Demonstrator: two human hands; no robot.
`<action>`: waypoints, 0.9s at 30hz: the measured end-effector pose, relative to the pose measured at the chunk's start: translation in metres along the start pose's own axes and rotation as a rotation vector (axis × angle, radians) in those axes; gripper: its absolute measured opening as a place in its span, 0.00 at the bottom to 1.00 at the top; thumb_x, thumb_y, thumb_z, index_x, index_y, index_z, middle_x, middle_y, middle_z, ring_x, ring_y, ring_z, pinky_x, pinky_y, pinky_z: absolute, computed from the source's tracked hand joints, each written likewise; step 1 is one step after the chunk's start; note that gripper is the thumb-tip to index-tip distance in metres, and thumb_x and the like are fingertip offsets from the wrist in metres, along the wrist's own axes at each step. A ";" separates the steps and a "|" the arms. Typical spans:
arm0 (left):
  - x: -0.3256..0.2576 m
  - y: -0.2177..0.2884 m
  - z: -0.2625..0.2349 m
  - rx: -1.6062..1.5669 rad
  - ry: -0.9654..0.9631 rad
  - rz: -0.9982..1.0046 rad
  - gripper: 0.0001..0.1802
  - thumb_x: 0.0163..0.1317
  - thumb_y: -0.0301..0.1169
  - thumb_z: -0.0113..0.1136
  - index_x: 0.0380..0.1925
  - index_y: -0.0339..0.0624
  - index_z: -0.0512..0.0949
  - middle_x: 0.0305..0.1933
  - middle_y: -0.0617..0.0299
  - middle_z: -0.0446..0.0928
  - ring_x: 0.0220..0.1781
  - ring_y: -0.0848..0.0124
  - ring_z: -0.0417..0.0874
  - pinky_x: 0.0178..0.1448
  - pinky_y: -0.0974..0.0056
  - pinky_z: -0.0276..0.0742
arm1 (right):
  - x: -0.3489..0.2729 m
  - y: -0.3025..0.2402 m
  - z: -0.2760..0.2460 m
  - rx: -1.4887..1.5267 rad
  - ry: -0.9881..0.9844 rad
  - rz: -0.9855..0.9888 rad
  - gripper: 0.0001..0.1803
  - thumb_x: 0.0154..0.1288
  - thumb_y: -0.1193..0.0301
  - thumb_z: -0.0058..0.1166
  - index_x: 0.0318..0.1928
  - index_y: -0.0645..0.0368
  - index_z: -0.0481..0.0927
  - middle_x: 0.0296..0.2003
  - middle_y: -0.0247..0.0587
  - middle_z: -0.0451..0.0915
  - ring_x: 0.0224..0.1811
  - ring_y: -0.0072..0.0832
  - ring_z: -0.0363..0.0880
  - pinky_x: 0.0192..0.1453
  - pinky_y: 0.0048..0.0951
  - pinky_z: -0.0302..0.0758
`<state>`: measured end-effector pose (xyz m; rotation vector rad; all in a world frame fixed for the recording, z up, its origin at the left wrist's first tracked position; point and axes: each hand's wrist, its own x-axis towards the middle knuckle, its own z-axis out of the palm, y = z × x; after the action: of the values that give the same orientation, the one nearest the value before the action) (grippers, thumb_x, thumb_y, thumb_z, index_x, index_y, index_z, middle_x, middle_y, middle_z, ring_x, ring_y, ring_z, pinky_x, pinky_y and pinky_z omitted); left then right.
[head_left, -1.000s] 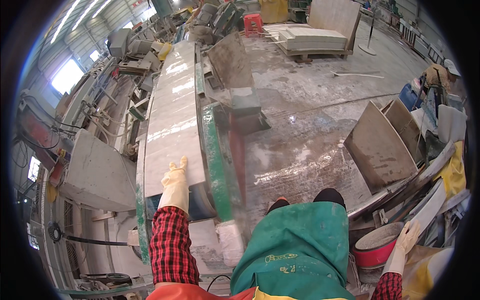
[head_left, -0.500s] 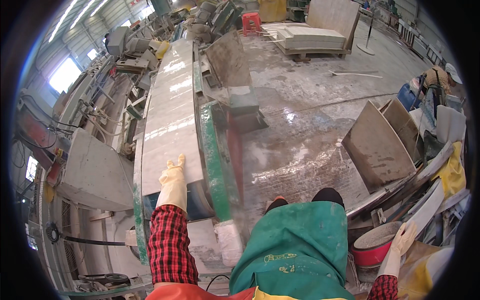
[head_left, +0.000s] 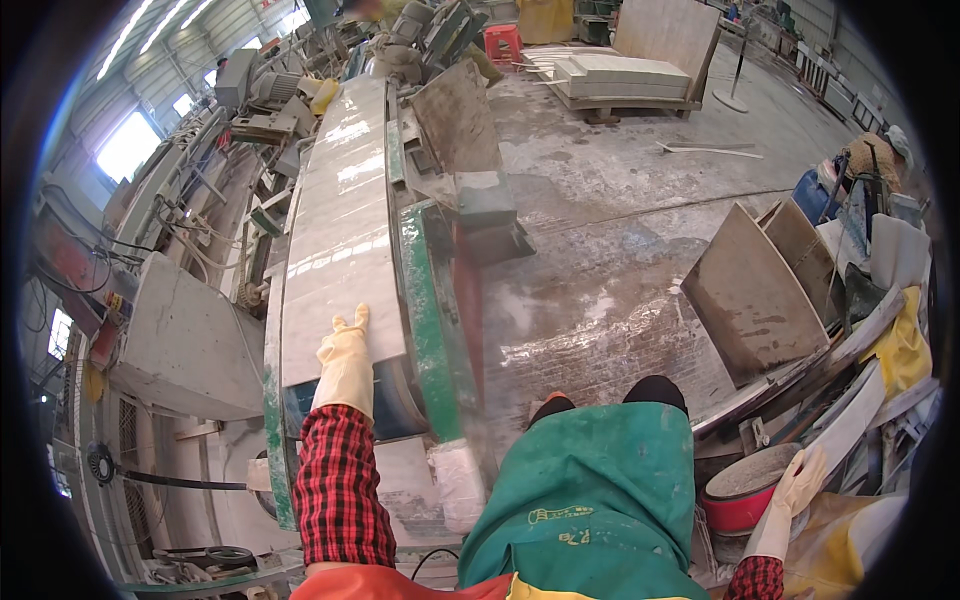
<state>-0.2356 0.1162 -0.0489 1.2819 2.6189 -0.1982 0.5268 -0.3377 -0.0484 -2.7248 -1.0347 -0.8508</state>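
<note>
My left hand (head_left: 346, 350), in a cream rubber glove, lies on the near end of a pale, wet stone slab (head_left: 330, 265), its fingers stretched forward and apart. The slab rests on a long machine bed, and a dark blue belt or roller (head_left: 400, 402) shows below its near edge. Down at the right, my right hand (head_left: 800, 482) wears a matching glove. Its fingers are extended, with nothing visible in them, beside a red round container (head_left: 738, 508) with a grey top. Whether it touches the container I cannot tell.
A green machine rail (head_left: 425, 300) borders the slab. Thin stone panels (head_left: 755, 290) lean at the right, near strips and a yellow cloth (head_left: 903, 345). A co-worker (head_left: 873, 160) bends at the far right. Stacked slabs (head_left: 625, 78) sit on a pallet at the back.
My right hand has turned and shifted slightly, its fingers now more spread. My left hand stays on the slab. Part of a person now shows at the top, beyond the machine.
</note>
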 end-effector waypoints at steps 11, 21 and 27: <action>-0.025 0.012 -0.023 -0.144 -0.031 -0.056 0.51 0.56 0.77 0.36 0.73 0.61 0.55 0.68 0.43 0.65 0.68 0.54 0.69 0.68 0.52 0.66 | 0.046 0.054 0.041 0.096 -0.332 0.529 0.50 0.50 0.39 0.63 0.65 0.63 0.69 0.64 0.65 0.65 0.67 0.53 0.64 0.72 0.42 0.59; -0.078 0.013 -0.062 0.150 -0.072 0.324 0.44 0.56 0.35 0.67 0.72 0.58 0.57 0.75 0.52 0.57 0.73 0.52 0.61 0.72 0.52 0.63 | 0.067 0.093 0.087 0.274 -0.494 0.771 0.55 0.37 0.51 0.72 0.66 0.65 0.65 0.60 0.64 0.71 0.63 0.52 0.71 0.67 0.40 0.68; -0.052 -0.049 0.001 -0.369 0.266 0.502 0.40 0.53 0.19 0.62 0.68 0.50 0.63 0.75 0.50 0.56 0.74 0.56 0.60 0.74 0.59 0.61 | 0.081 0.061 0.007 1.192 -0.390 0.871 0.32 0.40 0.58 0.67 0.49 0.58 0.77 0.39 0.42 0.81 0.35 0.33 0.79 0.39 0.34 0.77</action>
<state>-0.2434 0.0465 -0.0352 1.8503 2.2676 0.5416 0.6190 -0.3350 -0.0048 -1.8824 -0.1239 0.3763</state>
